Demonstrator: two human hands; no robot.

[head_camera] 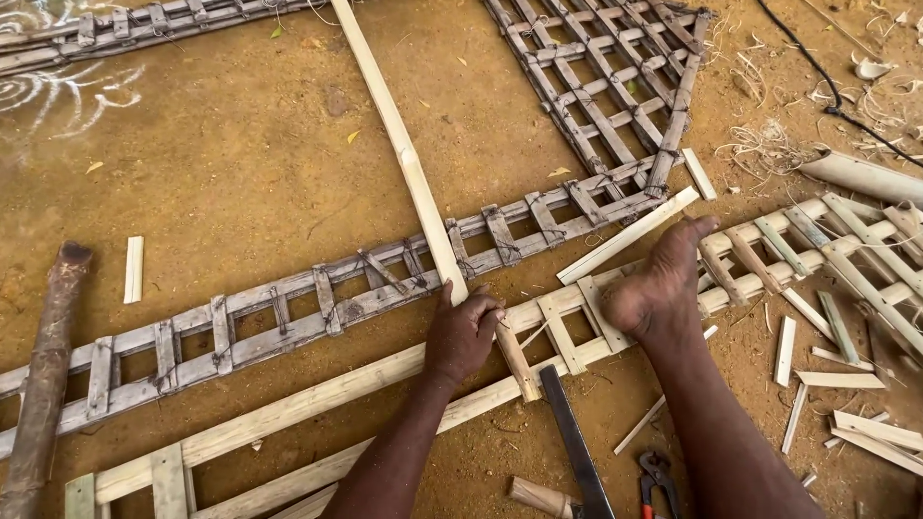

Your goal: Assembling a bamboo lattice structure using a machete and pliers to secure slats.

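Note:
My left hand (461, 334) is closed around a long pale bamboo strip (413, 173) that runs from the top of the view down to the hand. The strip's lower end rests across a new pale bamboo lattice frame (317, 399) lying on the dirt ground. A bare foot (659, 288) presses on the same frame just right of the hand, toes pointing away. My right hand is out of view.
An old grey lattice frame (288, 312) lies beyond the pale one and another (606, 86) at top right. A flat-bladed knife (575, 437) and red-handled pliers (656, 478) lie near the bottom. A weathered pole (43, 375) lies left; loose bamboo offcuts (836, 380) are scattered at right.

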